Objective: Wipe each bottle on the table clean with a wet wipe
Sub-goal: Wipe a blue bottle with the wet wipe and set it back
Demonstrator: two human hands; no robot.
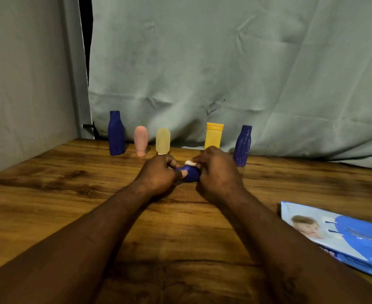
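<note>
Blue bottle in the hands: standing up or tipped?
Tipped sideways: the left hand grips the blue bottle lying level; the right hand holds a wet wipe on it.

A wooden table shows dark, streaky grain and a soft sheen. The cloth backdrop is grey-green, matt and creased. The tall blue bottle, shorter blue bottle and small blue bottle look matt. The pink tube is matt, the pale tube cloudy and translucent, and the yellow tube smooth plastic. The wet wipe is a soft white wad. The wipes pack is glossy plastic film.
</note>
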